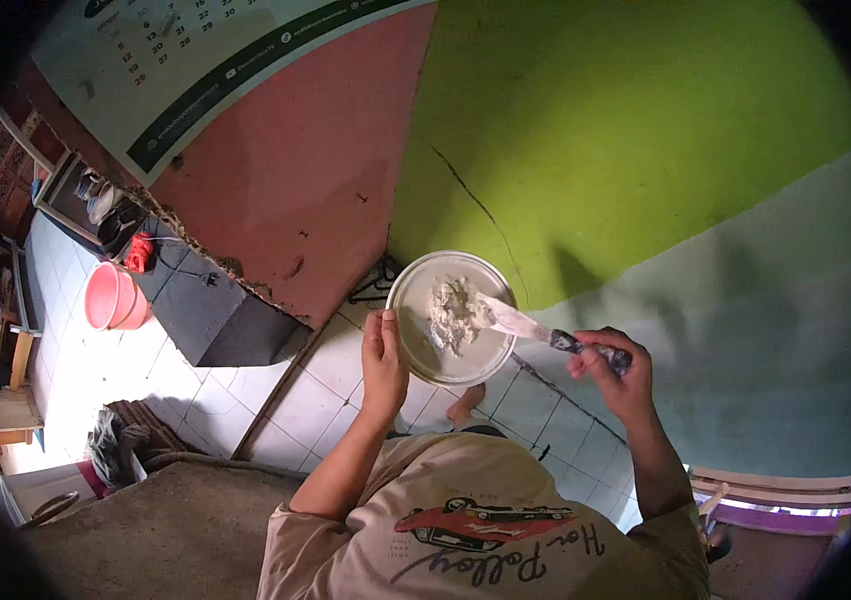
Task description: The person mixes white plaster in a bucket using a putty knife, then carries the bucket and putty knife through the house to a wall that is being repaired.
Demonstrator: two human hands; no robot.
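Observation:
My left hand (pixel 383 362) grips the left rim of a round, shallow white dish (pixel 487 352), fingers mostly hidden under it. A lumpy heap of whitish paste (pixel 452 312) lies in the middle of the dish. In my right hand (pixel 614 372) is a putty knife (pixel 518 321), held by its dark, paste-smeared handle. Its pale, coated blade points left over the dish, and the tip touches the right side of the paste.
Ahead stands a wall (pixel 586 150) painted pink, green and pale blue-grey, with a thin crack and a calendar (pixel 146 90). A dark grey block (pixel 236 320), a pink bucket (pixel 114 297) and a rack of shoes (pixel 96 200) are to the left, on white floor tiles (pixel 311 410).

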